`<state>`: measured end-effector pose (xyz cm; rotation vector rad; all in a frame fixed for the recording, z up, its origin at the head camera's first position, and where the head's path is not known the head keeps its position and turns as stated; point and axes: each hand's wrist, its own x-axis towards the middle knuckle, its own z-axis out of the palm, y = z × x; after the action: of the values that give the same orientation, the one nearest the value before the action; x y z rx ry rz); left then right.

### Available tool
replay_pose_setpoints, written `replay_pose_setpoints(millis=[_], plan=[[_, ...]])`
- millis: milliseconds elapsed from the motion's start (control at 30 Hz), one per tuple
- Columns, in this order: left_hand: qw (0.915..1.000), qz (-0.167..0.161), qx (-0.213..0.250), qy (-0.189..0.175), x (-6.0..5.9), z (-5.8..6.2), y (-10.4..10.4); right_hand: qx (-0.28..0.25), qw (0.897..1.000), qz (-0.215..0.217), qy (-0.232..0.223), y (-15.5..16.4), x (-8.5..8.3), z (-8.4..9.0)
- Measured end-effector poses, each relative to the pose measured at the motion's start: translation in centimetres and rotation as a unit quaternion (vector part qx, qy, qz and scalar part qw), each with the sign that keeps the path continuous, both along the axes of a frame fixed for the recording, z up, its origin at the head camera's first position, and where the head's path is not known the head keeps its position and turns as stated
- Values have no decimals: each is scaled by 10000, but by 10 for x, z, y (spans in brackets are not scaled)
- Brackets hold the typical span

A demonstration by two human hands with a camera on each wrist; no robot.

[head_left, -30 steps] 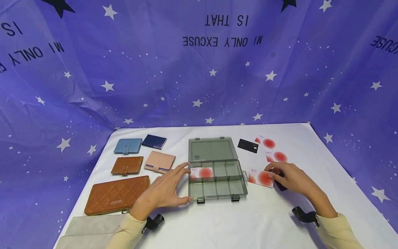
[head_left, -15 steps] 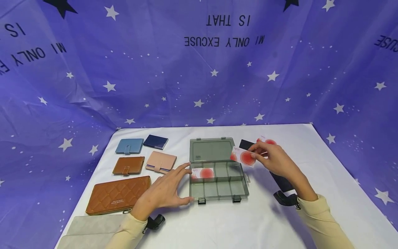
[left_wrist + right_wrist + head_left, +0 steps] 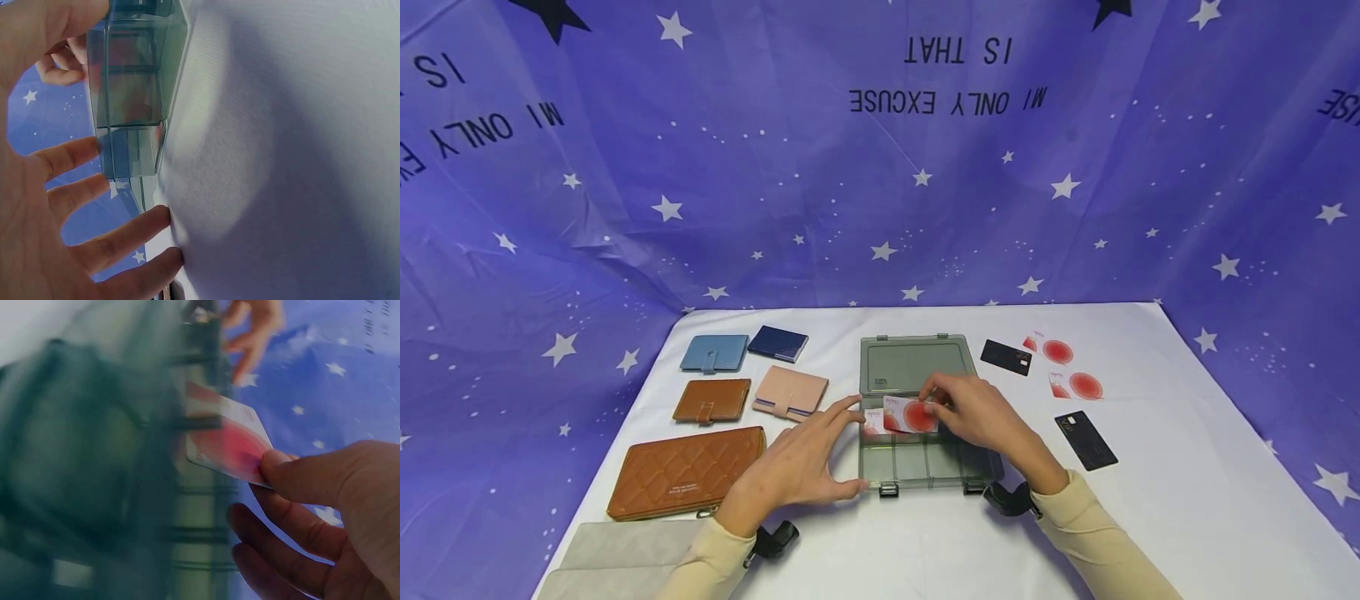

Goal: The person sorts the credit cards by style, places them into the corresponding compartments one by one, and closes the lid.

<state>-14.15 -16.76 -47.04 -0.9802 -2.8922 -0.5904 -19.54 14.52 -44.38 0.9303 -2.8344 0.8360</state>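
My right hand (image 3: pixel 977 415) pinches a white card with a red circle (image 3: pixel 904 414) between thumb and fingers. It holds the card over the back row of a clear grey-green compartment box (image 3: pixel 910 473), whose lid (image 3: pixel 917 367) lies open behind it. In the right wrist view the pinched card (image 3: pixel 228 434) is tilted. Another red-and-white card (image 3: pixel 872 422) sits in the back left compartment, partly covered by the held one. My left hand (image 3: pixel 801 458) rests at the box's left side, thumb and fingertips touching it, with the fingers (image 3: pixel 119 240) spread and fairly straight.
To the right lie two black cards (image 3: pixel 1006 357) and two red-circle cards (image 3: pixel 1077 385). Left of the box are a blue wallet (image 3: pixel 715 353), a navy card case (image 3: pixel 778 343), a pink wallet (image 3: pixel 790 392), a small brown wallet (image 3: pixel 712 401), a long quilted wallet (image 3: pixel 687 473) and grey pieces (image 3: pixel 632 546).
My right hand has picked up a red-circle card from beside the right black card and carried it left over the box. The left hand has stayed at the box's side.
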Motion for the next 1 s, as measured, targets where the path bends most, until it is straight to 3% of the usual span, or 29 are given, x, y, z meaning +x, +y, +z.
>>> replay_pose_setpoints(millis=[200, 467, 700, 867, 1000], plan=[[10000, 2, 39, 3, 1, 0, 1, 151, 9994, -192, 253, -11, 7, -14], [10000, -35, 5, 49, 2, 0, 1, 792, 9930, -258, 836, -15, 13, -20], [10000, 34, -41, 43, 3, 1, 0, 1090, 9912, 2, 748, -23, 17, -22], [9999, 44, -87, 62, 2, -1, 0, 1012, 9915, 316, 759, -19, 14, -20], [10000, 33, -74, 39, 2, 0, 0, 649, 9959, 525, 353, 1, 1, -11]])
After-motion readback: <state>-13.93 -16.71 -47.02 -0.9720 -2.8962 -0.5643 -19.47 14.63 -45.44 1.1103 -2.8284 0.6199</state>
